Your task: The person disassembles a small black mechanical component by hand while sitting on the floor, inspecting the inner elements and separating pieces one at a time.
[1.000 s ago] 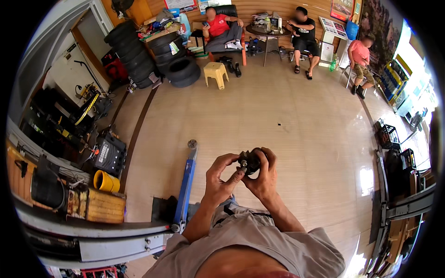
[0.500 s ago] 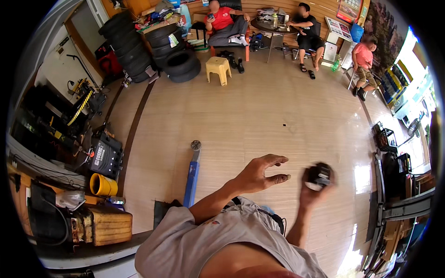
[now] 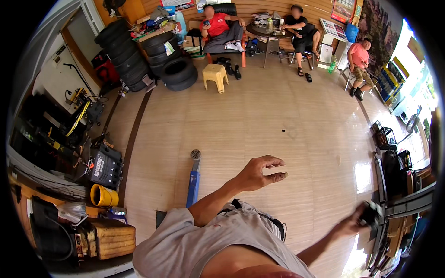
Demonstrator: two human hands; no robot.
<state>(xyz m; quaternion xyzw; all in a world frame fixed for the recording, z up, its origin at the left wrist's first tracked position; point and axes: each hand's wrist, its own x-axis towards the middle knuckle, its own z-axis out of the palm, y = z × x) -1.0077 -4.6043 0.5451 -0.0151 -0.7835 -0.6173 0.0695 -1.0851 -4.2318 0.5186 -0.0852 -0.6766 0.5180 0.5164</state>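
At the far left, a round yellow plastic bucket [image 3: 104, 195] is lying on its side, and a stained, boxy, yellow-brown container [image 3: 111, 237] is sitting nearer the wearer. A black, box-shaped machine [image 3: 105, 167] is standing just beyond the bucket. Farther off, a leaning stack of black rubber tires [image 3: 121, 58] is rising near a low pile of black rubber tires [image 3: 180, 76]. A long blue metal arm with a round grey end [image 3: 193, 185] is pointing away over the glossy beige floor [image 3: 232, 125], and beyond it a square yellow plastic stool [image 3: 216, 76] is standing near a seated person in a red shirt [image 3: 216, 28].

The left hand [image 3: 259, 173] is hanging in mid-air over the floor, its thumb and fingers spreading apart in a loose curve. Behind, a person in black clothes [image 3: 299, 28] is sitting beside a round dark table [image 3: 259, 30].

The right hand [image 3: 353, 223] is reaching far out to the right, its fingers closing around a compact, dark, rounded part [image 3: 371, 214]; blur is hiding the exact finger placement. In the view, the part is showing just beside a grey metal beam [image 3: 410, 205]; whether they are touching, I cannot tell. Farther back, a person in a pink top [image 3: 358, 58] is sitting near a black plastic crate [image 3: 386, 138].
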